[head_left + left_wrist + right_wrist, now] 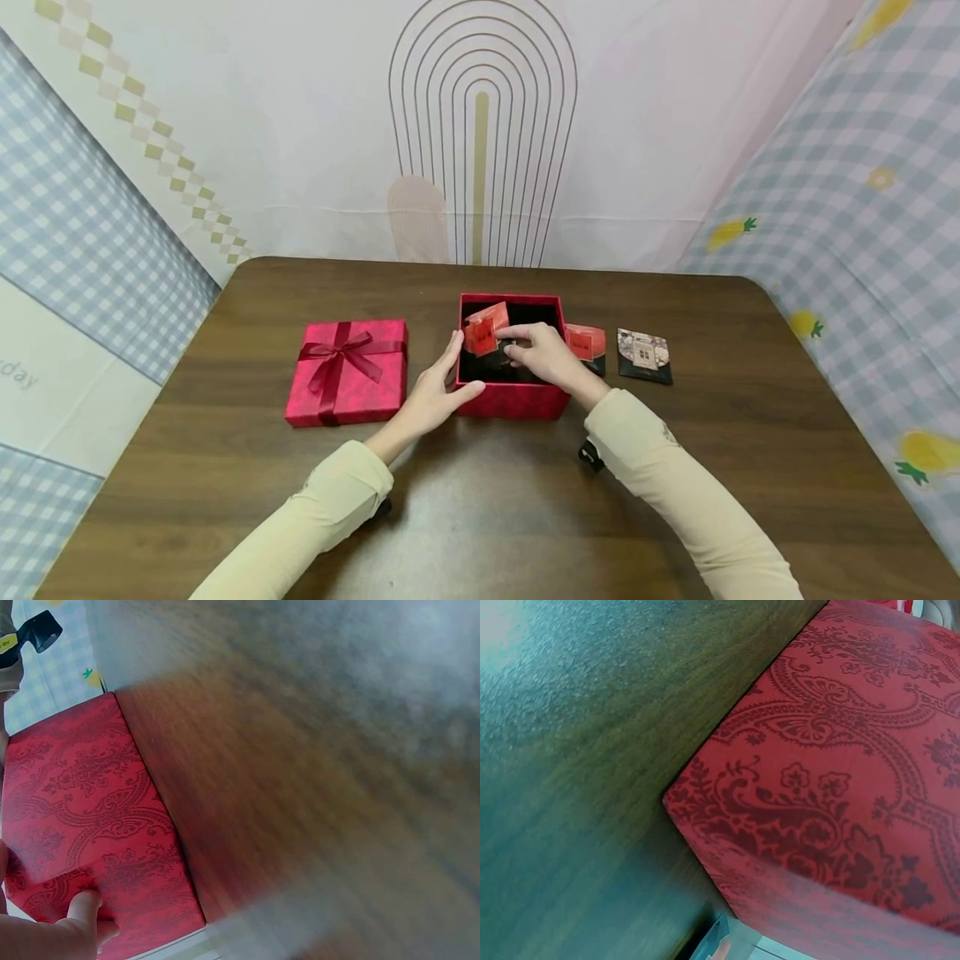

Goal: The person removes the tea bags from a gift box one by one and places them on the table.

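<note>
In the head view, an uncovered red box (512,402) with a dark inside stands near the middle of the table. My right hand (543,354) reaches over its right side and pinches the right edge of a red-and-black packet (486,330), which is tilted at the box's left inside. My left hand (431,396) touches the box's near left corner, its fingers straight along the left wall and the thumb at the front. The patterned red box walls fill much of the left wrist view and right wrist view; the pinch shows in neither.
On the wooden table (510,500), a red lid (348,375) with a dark red ribbon bow lies left of the box. Right of the box lie another red-and-black packet (588,343) and a black packet with a pale patterned top (643,356). A printed cloth (322,125) hangs behind.
</note>
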Action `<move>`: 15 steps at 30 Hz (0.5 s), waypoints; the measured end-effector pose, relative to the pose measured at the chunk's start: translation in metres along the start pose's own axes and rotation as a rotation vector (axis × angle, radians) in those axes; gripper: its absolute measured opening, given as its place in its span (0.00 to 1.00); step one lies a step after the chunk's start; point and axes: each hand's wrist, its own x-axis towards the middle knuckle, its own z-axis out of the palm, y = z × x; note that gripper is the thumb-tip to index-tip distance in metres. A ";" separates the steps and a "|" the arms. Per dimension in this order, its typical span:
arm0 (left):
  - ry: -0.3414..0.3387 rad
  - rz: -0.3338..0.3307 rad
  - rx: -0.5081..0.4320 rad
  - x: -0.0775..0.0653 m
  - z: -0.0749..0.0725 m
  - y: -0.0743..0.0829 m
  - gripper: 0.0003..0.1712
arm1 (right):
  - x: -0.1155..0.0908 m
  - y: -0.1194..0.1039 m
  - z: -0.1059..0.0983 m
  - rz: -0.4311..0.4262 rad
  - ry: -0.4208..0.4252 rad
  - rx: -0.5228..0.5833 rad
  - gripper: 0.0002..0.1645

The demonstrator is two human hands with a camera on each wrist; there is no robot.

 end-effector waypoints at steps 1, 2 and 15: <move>0.000 0.001 0.001 0.000 0.000 0.000 0.47 | 0.000 0.000 0.000 -0.006 0.005 0.003 0.20; 0.002 0.007 0.004 0.001 0.000 0.000 0.47 | 0.001 0.000 -0.001 -0.012 0.010 0.006 0.20; -0.007 -0.024 -0.018 0.002 0.000 0.002 0.46 | -0.004 -0.002 -0.005 -0.055 0.050 0.029 0.21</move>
